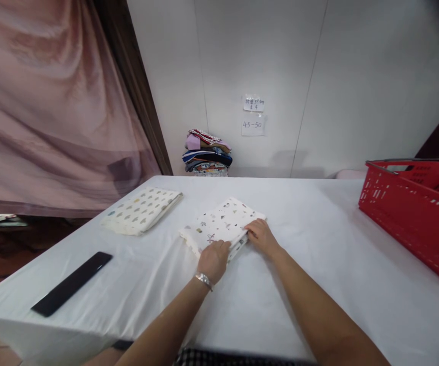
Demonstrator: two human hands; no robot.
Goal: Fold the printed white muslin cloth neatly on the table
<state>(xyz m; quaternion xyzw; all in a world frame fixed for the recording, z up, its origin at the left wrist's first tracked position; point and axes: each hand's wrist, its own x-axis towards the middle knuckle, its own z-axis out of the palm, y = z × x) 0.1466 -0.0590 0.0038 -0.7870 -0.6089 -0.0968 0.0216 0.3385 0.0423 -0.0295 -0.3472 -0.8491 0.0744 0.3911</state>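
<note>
A white cloth (pixel 225 219) with small leaf and plant prints lies folded at the middle of the table. My left hand (pixel 214 258), a silver bracelet on its wrist, has its fingers closed on the cloth's near edge. Further right, my right hand (pixel 261 235) pinches the same edge near the right corner. Folded layers show between the two hands. To the left rests another folded cloth (pixel 141 209), cream with rows of grey-green shapes; neither hand touches it.
The table (pixel 311 284) has a white cover. A black flat strip (pixel 72 283) lies near its left edge, and a red plastic basket (pixel 413 213) stands at the right. Behind the far edge is a stack of folded fabrics (pixel 207 155). Pink drapery (pixel 51 101) hangs at the left.
</note>
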